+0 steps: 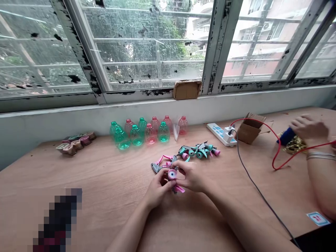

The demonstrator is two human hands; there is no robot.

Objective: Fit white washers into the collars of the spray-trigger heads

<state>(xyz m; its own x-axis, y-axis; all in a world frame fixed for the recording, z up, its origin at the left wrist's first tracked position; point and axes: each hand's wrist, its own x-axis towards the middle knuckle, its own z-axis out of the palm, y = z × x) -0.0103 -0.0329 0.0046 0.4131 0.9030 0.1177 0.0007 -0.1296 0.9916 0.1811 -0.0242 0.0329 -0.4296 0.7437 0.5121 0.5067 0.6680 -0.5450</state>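
Note:
Both hands meet over the middle of the table. My left hand (159, 189) is closed around a pink-and-grey trigger spray head (172, 174), whose round collar faces up at me. From the other side my right hand (191, 176) pinches the same piece, its thumb and fingers pressed near the collar. A pink part sticks out below the fingers. Just beyond my left fingers lies a grey-and-pink spray head (156, 168), partly covered by the hands. A pile of teal, pink and grey spray heads (200, 150) rests a little farther back.
Green and red clear bottles (138, 135) stand along the wall. Flower-shaped pieces (76, 143) sit at left. At right are a power strip (222, 134), a cardboard box (249, 128), a red cable (277, 133), a grey cable (252, 187) and another person's hand (309, 127) holding something blue.

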